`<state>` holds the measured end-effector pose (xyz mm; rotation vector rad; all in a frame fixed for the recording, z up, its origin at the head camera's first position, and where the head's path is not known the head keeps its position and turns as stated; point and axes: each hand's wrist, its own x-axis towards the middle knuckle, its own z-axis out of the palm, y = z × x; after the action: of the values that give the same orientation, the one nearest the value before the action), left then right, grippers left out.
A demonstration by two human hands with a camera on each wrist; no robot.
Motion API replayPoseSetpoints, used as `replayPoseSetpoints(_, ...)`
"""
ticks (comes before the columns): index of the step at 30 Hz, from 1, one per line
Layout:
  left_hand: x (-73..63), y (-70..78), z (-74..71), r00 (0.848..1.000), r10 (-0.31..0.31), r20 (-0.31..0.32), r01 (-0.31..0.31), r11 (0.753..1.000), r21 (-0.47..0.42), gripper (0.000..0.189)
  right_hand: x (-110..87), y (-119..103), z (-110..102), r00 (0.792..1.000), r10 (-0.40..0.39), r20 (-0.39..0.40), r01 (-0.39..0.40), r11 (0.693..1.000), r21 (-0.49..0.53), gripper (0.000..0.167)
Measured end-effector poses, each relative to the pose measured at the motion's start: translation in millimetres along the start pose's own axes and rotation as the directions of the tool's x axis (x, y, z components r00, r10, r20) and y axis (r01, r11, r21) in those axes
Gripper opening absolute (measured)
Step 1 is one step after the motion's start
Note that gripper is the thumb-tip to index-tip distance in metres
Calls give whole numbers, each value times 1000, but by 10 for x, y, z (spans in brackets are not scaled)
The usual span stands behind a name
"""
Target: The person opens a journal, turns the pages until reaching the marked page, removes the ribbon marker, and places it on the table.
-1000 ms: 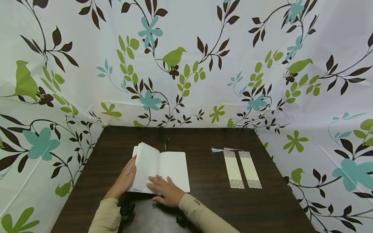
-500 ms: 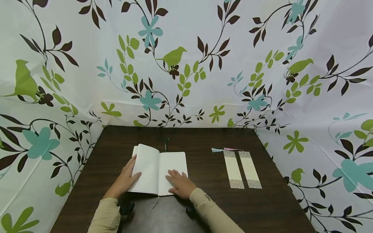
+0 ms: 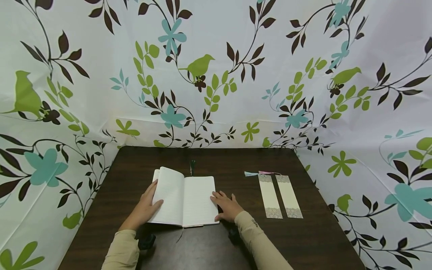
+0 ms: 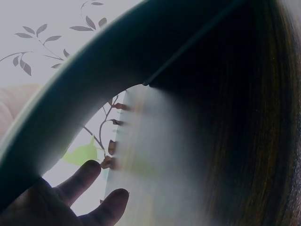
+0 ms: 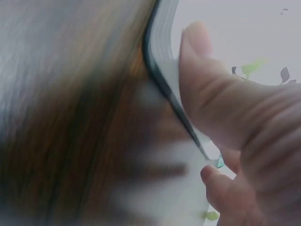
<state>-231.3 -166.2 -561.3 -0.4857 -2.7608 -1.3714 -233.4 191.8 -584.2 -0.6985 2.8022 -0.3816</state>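
An open notebook (image 3: 200, 202) with white pages lies left of the table's middle; its left pages rise in a curve. A thin ribbon (image 3: 180, 235) hangs from its near edge, and a dark green tassel (image 3: 192, 167) lies beyond its top. My left hand (image 3: 143, 208) holds the notebook's left side, its thumb over the page and its fingers along the outer edge. At the right page's outer edge my right hand (image 3: 227, 208) rests with fingers spread, thumb by the near corner. In the right wrist view the thumb (image 5: 202, 80) lies along the page edges.
Two cream bookmarks (image 3: 271, 197) with patterned ends lie side by side on the right of the dark wooden table (image 3: 236, 161). Blue (image 3: 251, 174) and pink tassels extend from their tops. A patterned white curtain (image 3: 229, 105) surrounds the table's back and sides.
My right hand has slid rightwards across the pages, from the notebook's middle to its right edge. The left page has settled slightly lower. My left hand has stayed at the left edge.
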Motion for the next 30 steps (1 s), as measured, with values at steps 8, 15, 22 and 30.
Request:
replayPoseSetpoints(8,-2,16,5,999,-41,18,40,999,8,71,50,-51,57,996,-11,-90,5,997,-75,78)
replayPoseSetpoints(15,0,16,-3,1000,-27,11,27,1000,7,71,93,-96,105,988,-9,-157,-4,997,-81,74)
replayPoseSetpoints(22,-9,36,-16,999,-50,15,50,999,-2,71,145,-101,173,979,25,-203,-45,994,-98,97)
replayPoseSetpoints(30,-10,55,-10,997,-74,19,74,997,16,72,182,-171,237,975,48,-219,-55,998,-23,110)
